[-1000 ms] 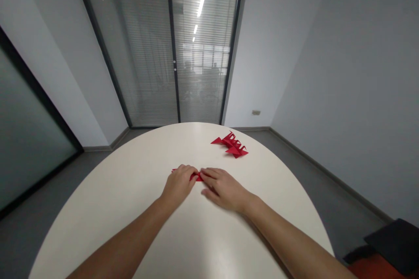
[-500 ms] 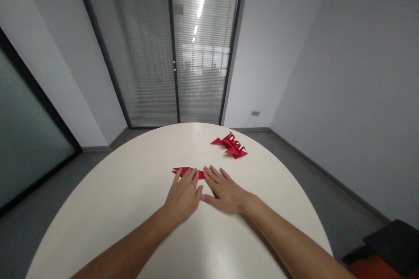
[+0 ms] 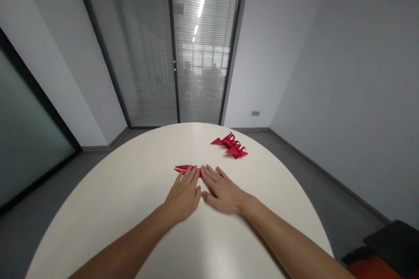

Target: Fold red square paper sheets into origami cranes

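Note:
A folded piece of red paper [image 3: 183,168] lies flat on the white table [image 3: 140,192], its split, pointed end toward the left. My left hand [image 3: 183,192] rests over it with the fingers stretched out, pressing on its middle. Beside it, my right hand [image 3: 224,189] lies flat, fingers extended, the fingertips at the paper's right end. Both hands cover part of the paper, so its right portion is mostly hidden. Farther back to the right stands a row of several folded red paper cranes [image 3: 231,144], out of reach of the fingers.
The rounded far edge of the table faces a glass partition with blinds [image 3: 144,74]. At the lower right, beyond the table, is a black and orange chair [image 3: 393,248]. A socket [image 3: 255,113] sits low on the back wall.
The red paper has shifted slightly right and the gap at its left end shows wider. My right fingers have slid a little left, closer to my left hand.

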The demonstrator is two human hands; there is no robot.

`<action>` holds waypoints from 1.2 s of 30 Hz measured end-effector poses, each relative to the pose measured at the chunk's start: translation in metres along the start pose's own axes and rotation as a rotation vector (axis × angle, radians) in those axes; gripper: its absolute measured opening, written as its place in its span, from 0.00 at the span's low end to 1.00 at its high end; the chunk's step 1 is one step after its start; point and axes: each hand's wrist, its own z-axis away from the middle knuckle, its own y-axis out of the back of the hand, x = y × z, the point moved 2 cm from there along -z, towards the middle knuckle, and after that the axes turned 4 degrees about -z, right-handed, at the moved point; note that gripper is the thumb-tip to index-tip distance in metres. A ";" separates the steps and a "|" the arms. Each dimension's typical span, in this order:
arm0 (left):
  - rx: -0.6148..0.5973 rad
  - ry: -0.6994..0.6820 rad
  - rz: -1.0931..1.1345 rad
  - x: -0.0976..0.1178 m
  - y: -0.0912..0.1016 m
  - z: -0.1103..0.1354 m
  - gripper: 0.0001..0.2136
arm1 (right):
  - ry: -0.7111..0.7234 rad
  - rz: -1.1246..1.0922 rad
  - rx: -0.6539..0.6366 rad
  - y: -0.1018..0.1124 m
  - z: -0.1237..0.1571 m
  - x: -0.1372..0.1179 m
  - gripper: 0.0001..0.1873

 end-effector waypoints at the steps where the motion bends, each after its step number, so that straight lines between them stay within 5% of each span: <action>1: 0.013 -0.002 0.001 0.000 0.000 -0.001 0.26 | 0.006 -0.010 -0.012 0.000 -0.001 -0.001 0.40; 10: 0.043 0.096 -0.036 -0.006 -0.011 -0.003 0.28 | -0.003 -0.026 -0.017 -0.001 -0.001 -0.001 0.42; 15: 0.162 0.117 -0.011 -0.008 -0.001 -0.003 0.28 | 0.000 -0.023 -0.002 -0.002 -0.001 -0.003 0.42; 19: 0.038 -0.079 0.075 -0.009 0.005 -0.007 0.27 | 0.008 -0.023 -0.015 -0.001 -0.001 -0.003 0.43; 23: -0.034 -0.040 0.081 -0.013 0.003 -0.009 0.27 | -0.002 -0.024 -0.038 -0.001 -0.002 -0.001 0.42; 36: 0.011 -0.012 0.027 -0.012 0.006 -0.007 0.26 | -0.045 -0.021 -0.021 0.009 0.007 0.018 0.36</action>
